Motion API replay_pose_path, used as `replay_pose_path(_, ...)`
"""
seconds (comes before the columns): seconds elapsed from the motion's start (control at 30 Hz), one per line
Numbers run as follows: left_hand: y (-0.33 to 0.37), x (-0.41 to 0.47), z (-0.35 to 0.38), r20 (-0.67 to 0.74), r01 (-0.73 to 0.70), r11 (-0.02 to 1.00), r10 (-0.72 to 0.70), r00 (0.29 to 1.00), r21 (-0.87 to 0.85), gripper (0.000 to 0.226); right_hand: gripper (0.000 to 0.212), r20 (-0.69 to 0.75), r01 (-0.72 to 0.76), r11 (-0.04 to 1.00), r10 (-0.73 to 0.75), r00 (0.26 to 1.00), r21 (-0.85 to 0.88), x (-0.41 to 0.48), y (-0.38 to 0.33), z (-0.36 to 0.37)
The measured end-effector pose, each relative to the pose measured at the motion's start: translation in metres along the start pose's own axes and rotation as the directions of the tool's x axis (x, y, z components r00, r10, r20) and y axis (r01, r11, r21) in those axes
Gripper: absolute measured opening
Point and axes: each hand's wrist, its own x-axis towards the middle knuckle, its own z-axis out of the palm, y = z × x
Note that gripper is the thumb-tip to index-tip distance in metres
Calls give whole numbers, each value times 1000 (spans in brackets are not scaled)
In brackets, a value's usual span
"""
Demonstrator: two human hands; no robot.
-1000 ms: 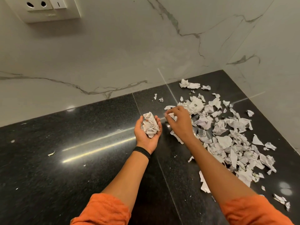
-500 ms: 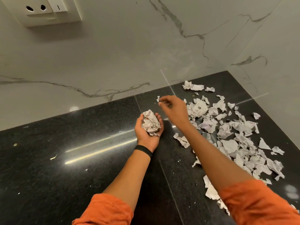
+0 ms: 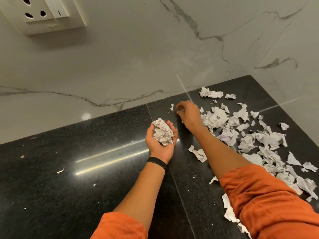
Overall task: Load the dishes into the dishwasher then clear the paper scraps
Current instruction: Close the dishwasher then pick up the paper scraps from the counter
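1. The left hand lies palm up, low over the black countertop. Its fingers are curled round a crumpled wad of gathered paper.
2. The right hand is out at the far edge by the marble wall, knuckles up and fingers hooked down towards the stone. I cannot tell whether they pinch a bit of paper underneath, because the hand hides it.
3. A small scrap sits just left of those fingertips, close but apart. It is a short sliver, and its long axis runs roughly far to near.
4. The right hand is the nearer one. The left hand sits nearer in the scene and a touch left, and it is already full.
5. My read is that the next pick is a short slide left for the right hand, followed by a drop into the wad just near-left of it.
6. The pile of scraps lies to the right of the right hand, touching its wrist side. It trails from the far corner down the right side towards the near edge.
7. One loose scrap lies beside the right forearm.
8. Judged from this, most of the clearing remains.
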Motion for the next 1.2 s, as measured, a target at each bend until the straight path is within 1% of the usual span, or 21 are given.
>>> replay_pose_path(0.03,0,0,0,-3,4,1000,-4,1000,3,37,23,-22,5,999,-4,1000,39,3,-2,-2)
replay_pose_path(0.1,0,2,0,-7,12,1000,-12,1000,6,39,32,-18,53,998,-52,998,40,12,-7,-5)
replay_pose_path(0.17,0,4,-1,-17,6,1000,-6,1000,8,44,42,55,128,991,-126,991,-38,24,-10,-1)
replay_pose_path(0.23,0,4,-1,-18,1,1000,0,1000,20,47,46,172,219,962,-190,967,-166,32,-10,7)
replay_pose_path(0.3,2,1,-1,-14,-18,1000,19,1000,25,45,37,258,270,924,-201,945,-271,32,-7,12)
replay_pose_path(0.37,3,-3,-2,-5,-23,999,23,1000,23,41,25,234,231,929,-165,958,-290,22,-7,10)
replay_pose_path(0.4,4,-6,-3,-7,-23,1000,23,1000,21,40,20,193,175,954,-129,973,-244,14,-7,8)
replay_pose_path(0.43,4,-9,-4,-11,-24,999,24,1000,22,40,16,135,84,987,-65,989,-139,4,-8,4)
replay_pose_path(0.47,4,-13,-5,-14,-25,999,25,1000,22,41,13,69,-15,1000,14,998,21,-8,-11,-1)
replay_pose_path(0.5,3,-16,-5,-16,-24,999,24,1000,22,41,12,2,-80,975,81,997,208,-21,-15,-6)
replay_pose_path(0.53,1,-21,-6,-18,-21,999,22,1000,25,40,11,-47,-102,919,129,991,380,-37,-22,-13)
replay_pose_path(0.57,-1,-26,-7,-23,-18,999,18,1000,26,38,11,-75,-96,852,156,985,514,-55,-31,-21)
replay_pose_path(0.63,-6,-37,-6,-22,-9,1000,9,1000,12,36,13,-90,-66,739,169,981,671,-90,-50,-37)
replay_pose_path(0.67,-10,-41,-6,-16,-8,1000,8,1000,4,37,13,-87,-59,698,171,981,713,-106,-58,-41)
replay_pose_path(0.73,-18,-53,-5,-1,-14,1000,14,1000,10,42,14,-98,-38,659,167,981,752,-137,-70,-46)
replay_pose_path(0.8,-27,-68,-3,21,-7,1000,6,1000,30,50,14,-129,-12,650,168,977,760,-160,-79,-46)
replay_pose_path(0.87,-35,-86,0,56,20,999,-22,998,39,53,14,-159,6,641,181,970,767,-178,-86,-48)
replay_pose_path(0.93,-41,-105,4,72,24,998,-28,997,57,48,14,-181,23,638,184,966,770,-195,-93,-51)
replay_pose_path(1.03,-48,-129,7,105,4,998,-11,994,65,40,14,-254,80,649,179,950,756,-216,-103,-59)
replay_pose_path(1.13,-55,-146,5,130,-11,997,1,992,81,41,12,-319,117,628,219,922,769,-233,-107,-67)
replay_pose_path(1.2,-61,-153,2,141,-3,996,-10,990,95,43,13,-341,116,606,271,900,787,-244,-108,-71)
